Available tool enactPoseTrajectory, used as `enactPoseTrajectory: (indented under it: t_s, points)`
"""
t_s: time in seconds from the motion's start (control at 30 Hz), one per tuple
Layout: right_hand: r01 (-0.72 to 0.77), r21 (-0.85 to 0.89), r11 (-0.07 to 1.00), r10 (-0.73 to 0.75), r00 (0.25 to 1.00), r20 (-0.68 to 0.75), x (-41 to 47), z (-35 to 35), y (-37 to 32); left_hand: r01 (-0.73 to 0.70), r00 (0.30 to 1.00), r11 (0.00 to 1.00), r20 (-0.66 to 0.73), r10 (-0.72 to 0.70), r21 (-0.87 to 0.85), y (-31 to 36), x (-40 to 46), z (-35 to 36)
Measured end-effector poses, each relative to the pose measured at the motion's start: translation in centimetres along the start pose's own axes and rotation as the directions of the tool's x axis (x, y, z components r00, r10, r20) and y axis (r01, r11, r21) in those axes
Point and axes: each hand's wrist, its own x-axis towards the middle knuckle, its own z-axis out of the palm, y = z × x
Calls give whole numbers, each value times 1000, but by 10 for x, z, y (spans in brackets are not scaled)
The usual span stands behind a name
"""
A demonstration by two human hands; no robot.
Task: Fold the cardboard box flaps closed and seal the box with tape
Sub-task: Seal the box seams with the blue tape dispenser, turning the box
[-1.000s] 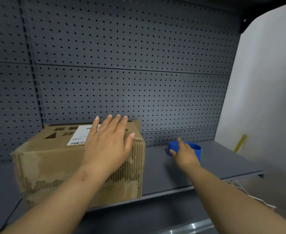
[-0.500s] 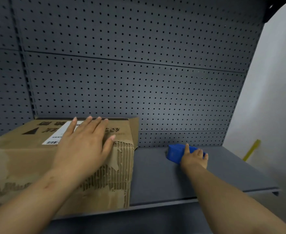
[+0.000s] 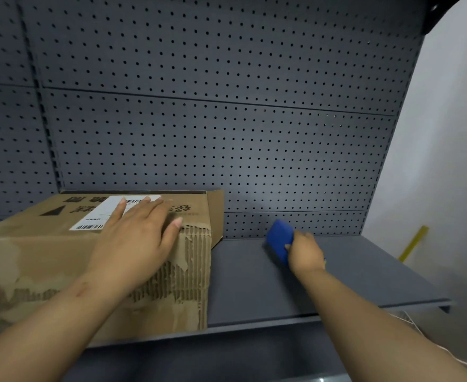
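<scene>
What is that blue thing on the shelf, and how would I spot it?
Look along the dark grey shelf, right of the worn cardboard box. There the right hand grips a blue tape dispenser, the only bright blue thing there.

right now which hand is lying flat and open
The left hand, spread flat on the brown cardboard box; the right hand is curled around the blue tape holder.

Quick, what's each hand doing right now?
Left hand: open, flat on the cardboard box.
Right hand: closed on the blue tape dispenser.
</scene>
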Motion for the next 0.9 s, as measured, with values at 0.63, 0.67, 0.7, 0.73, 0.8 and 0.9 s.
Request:
enactPoseTrajectory:
  t_s: [0.63, 0.67, 0.7, 0.73, 0.8, 0.9]
  points:
    - [570, 651, 502, -282, 819, -499, -185, -107, -150, 42, 975, 508, -76, -209, -861, -42, -7, -127]
    - [577, 654, 490, -294, 815, -499, -197, -104, -156, 61, 979, 433, -30, -201, -899, -46, -9, -134]
    - [581, 654, 483, -303, 813, -498, -208, -101, -160, 75, 984, 372, 10, -176, -925, -51, -11, -141]
    - [581, 656, 482, -308, 813, -494, -218, -97, -165, 84, 990, 336, 39, -139, -938, -57, -14, -147]
    - [574, 662, 482, -310, 818, -484, -237, -90, -172, 94, 995, 311, 77, -66, -946, -66, -24, -157]
    - [580, 662, 475, -313, 814, -489, -261, -83, -180, 130, 991, 326, 131, -20, -936, -79, -40, -164]
